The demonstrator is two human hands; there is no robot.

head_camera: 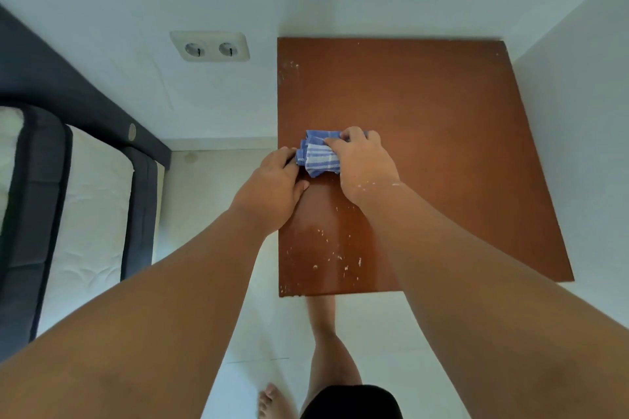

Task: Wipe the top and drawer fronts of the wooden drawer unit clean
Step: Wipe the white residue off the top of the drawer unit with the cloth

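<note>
Looking straight down from the head camera, left to right. A dark-framed bed (37, 180) with a white quilted mattress (92, 201) fills the left edge. A small round badge (132, 130) sits on the frame, its marking too small to read. On the white wall (102, 10) just beyond is a cream double socket (210, 46), with no legible lettering.

The left forearm reaches forward from the lower left. The left hand (272, 187) lies knuckles-up across the left edge of the drawer unit (442, 146), thumb resting on the wood and fingers curled toward the left end of the cloth (320, 155). Whether they pinch the cloth or only meet it cannot be told.

The cloth, blue with white stripes, is bunched on the unit's top close to its left edge, about midway from front to back. The right hand (364, 163) comes in from the lower right, palm down, and holds the cloth, fingers curled over its far side and forefinger laid across the stripes. White specks dot the right wrist.

The reddish-brown unit is seen from above and stands in the wall corner. Pale flecks (340, 258) scatter over its front-left area, with a few near the back-left corner.

Below its front edge are a bare leg (330, 350), a foot (272, 401) on the pale floor (211, 214), and black shorts (354, 401).
</note>
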